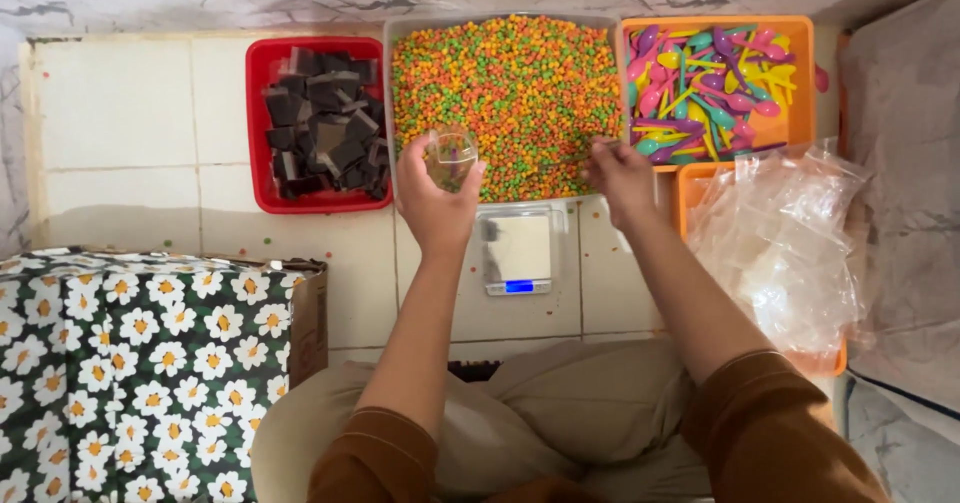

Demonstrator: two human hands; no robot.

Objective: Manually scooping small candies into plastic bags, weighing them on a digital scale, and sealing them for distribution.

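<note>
Pale tiled floor: left hand (437, 195) grips small clear plastic cup (450, 156), seemingly unfilled, over grey tray of orange-green-yellow pellets (520, 83); right hand (620, 171) pinches pellets at tray edge; small digital scale (517, 251) just below bare, nothing weighed yet.

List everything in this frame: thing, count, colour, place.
Cup: one, clear, in left hand.
Pellets: many, orange, green, yellow, in grey tray, centre.
Dark pieces: many, brown-black, in red tray, left.
Spoons: many, mixed colours, in orange tray, right.
Bags: pile, clear, on second orange tray.
Scale: one, silver, on floor.
Box: one, flower-patterned, lower left.
Left hand: holds cup.
Right hand: at pellet tray's edge.
</note>
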